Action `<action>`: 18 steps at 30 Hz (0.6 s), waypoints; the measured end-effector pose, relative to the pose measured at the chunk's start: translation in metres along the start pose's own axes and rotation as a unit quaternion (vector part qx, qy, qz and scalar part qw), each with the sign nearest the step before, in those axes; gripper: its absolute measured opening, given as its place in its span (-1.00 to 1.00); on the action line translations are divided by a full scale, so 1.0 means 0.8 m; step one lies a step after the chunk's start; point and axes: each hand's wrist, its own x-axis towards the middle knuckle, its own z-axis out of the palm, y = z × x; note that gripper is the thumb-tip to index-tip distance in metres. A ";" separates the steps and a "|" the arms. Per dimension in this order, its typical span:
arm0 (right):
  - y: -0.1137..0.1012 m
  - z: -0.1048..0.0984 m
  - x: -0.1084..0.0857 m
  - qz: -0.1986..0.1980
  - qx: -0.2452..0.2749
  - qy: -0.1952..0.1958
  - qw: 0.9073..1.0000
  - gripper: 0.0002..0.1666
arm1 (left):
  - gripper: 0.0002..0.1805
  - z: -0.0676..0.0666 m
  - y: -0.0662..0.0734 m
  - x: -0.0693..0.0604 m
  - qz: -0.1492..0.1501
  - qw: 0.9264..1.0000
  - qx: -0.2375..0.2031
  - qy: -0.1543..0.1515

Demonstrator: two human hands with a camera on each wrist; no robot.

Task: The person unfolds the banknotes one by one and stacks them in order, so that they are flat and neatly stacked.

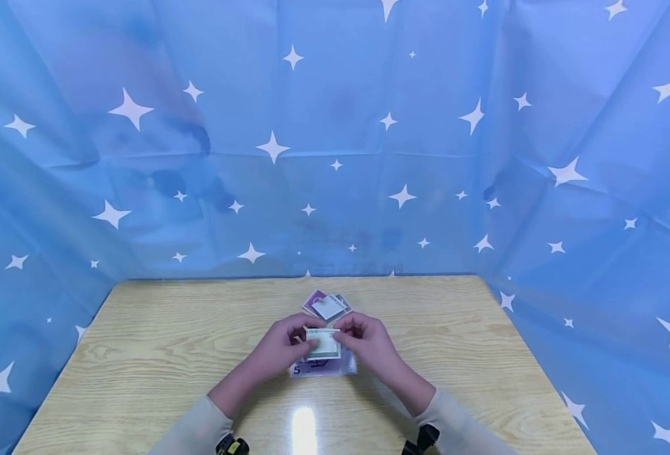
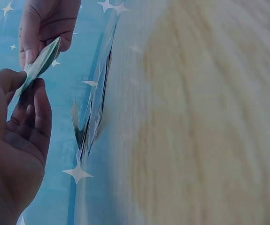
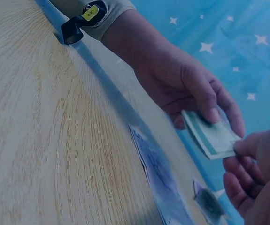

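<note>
Left hand [image 1: 280,344], right hand [image 1: 373,344]: grips pinched closed on opposite ends of folded green note [image 1: 325,345], likely for flat crease. Held above purple banknote [image 1: 343,367] on worktop [image 1: 170,335]; folded notes [image 1: 329,307] beyond.

Starry blue cloth [image 1: 341,95] hangs behind; the wooden table [image 1: 170,354] gleams.

The head camera looks forward and down from above the near side of the bench [image 1: 170,354] toward its far edge. Both wrist cameras, rolled, look low across it from close in, sharing the folded note [image 1: 325,344].
</note>
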 end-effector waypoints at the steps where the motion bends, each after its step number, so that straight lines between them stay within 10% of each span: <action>1: 0.000 0.000 0.000 0.000 -0.001 -0.001 1.000 -0.94 | -0.62 0.000 0.001 0.000 0.003 1.000 0.005 -0.001; 18: -0.007 0.001 -0.005 -0.005 -0.005 0.027 1.000 -0.94 | -0.64 -0.001 -0.001 0.001 0.021 0.999 0.024 0.005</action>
